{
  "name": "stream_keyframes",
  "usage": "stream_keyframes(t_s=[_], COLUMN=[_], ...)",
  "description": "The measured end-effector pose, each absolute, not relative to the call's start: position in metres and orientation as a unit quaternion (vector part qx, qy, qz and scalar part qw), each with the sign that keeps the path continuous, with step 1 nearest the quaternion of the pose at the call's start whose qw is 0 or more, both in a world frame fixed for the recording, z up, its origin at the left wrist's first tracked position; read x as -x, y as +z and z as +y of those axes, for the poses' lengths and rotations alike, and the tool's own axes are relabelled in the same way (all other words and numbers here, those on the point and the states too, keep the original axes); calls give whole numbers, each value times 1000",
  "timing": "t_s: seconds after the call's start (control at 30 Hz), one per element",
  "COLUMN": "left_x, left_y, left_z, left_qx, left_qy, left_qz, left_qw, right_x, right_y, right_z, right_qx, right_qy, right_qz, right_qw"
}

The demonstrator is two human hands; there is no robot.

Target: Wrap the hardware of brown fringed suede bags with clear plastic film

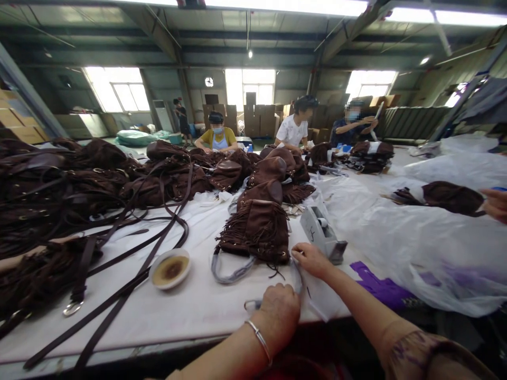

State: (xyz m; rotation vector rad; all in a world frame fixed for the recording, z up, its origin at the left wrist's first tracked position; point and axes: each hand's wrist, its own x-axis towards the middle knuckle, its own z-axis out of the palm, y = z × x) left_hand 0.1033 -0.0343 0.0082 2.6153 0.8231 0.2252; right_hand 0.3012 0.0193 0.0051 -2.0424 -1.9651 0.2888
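A dark brown fringed suede bag [266, 227] lies on the white-covered table before me. From it runs a strap [233, 275] wrapped in greyish plastic, looping onto the cloth. My left hand [280, 311], with a bracelet at the wrist, is closed round the wrapped strap near its end, where a metal ring pokes out. Just beside the bag's lower right corner, my right hand [312, 258] pinches the same strap between thumb and fingers. A grey tape dispenser [321, 232] stands directly behind my right hand.
Brown bags [91, 169] with long straps [158, 253] are heaped at left. A white bowl [170, 269] holds brownish stuff. Clear plastic bags [396, 232] and a purple bag [380, 287] lie at right. A co-worker's hand [495, 205] shows at the right edge; several people [293, 129] work opposite.
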Motion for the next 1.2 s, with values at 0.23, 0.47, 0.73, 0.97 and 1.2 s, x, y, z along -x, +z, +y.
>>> stream_keyframes(t_s=[0.23, 0.47, 0.73, 0.97, 1.2], left_x=[-109, -70, 6, 51, 56], left_y=[-2, -14, -3, 10, 15], left_z=[-33, -1, 12, 16, -33], left_qx=[-923, -958, -930, -927, -807], left_qy=[133, 77, 149, 116, 248], left_qz=[286, 261, 317, 340, 533], left_qw=[219, 93, 115, 107, 57], right_x=[-282, -258, -237, -225, -204], right_y=[12, 26, -3, 1, 7], right_z=[13, -32, -38, -45, -55], right_qx=[742, 510, 461, 423, 435], right_qy=[57, 104, -22, 14, 0], right_qz=[-655, -842, -884, -900, -895], right_qw=[132, 140, 76, 103, 101])
